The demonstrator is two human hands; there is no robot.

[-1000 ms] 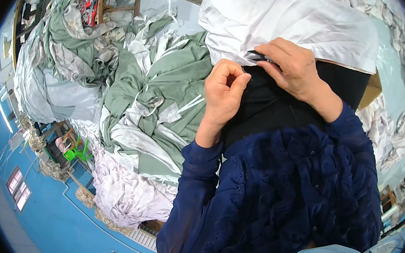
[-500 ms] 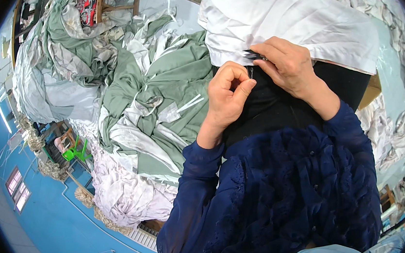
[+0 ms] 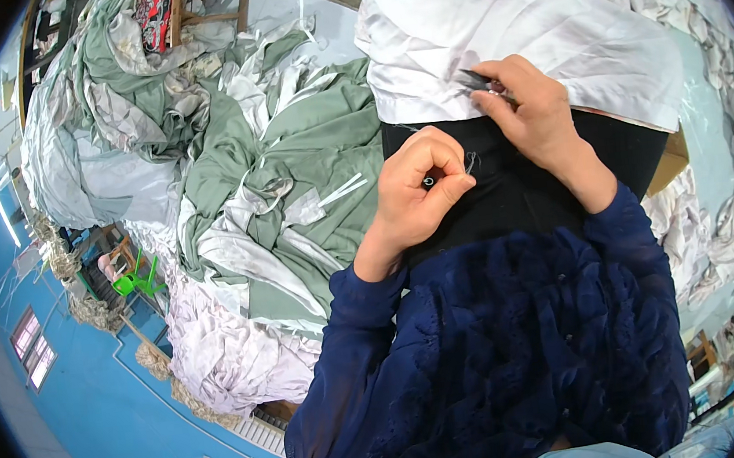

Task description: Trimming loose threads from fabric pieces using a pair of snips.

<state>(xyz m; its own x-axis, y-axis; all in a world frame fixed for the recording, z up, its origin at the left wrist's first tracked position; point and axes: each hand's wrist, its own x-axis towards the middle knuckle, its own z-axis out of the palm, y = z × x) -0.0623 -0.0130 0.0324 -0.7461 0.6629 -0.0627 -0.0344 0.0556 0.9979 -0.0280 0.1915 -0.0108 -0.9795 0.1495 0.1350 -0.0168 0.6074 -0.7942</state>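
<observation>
Here the thin pale thread (image 3: 470, 162) is the thing in hand: a wisp so fine it barely shows against the black cloth (image 3: 505, 189) under it. It looks weightless and limp, likely to slip or snap under a hard tug, so I judge it is best taken close to its end between fingertip and thumb. The left hand (image 3: 421, 190) does just that, its fingers curled shut and pinched on the thread above the black cloth. The right hand (image 3: 533, 116) is closed around a small dark metal snipping tool (image 3: 478, 81), whose tip rests at the hem of the white woven fabric sheet (image 3: 524, 28). That sheet is soft, light and creased; it would bunch rather than hold a shape, and the folded hem seems the firmest place to grip it. It drapes over the far side of the desk (image 3: 668, 166), overlapping the black cloth. Both forearms wear dark blue lacy sleeves (image 3: 520, 347). To the left lie heaps of sage-green and white fabric (image 3: 291, 174), well apart from the hands.
</observation>
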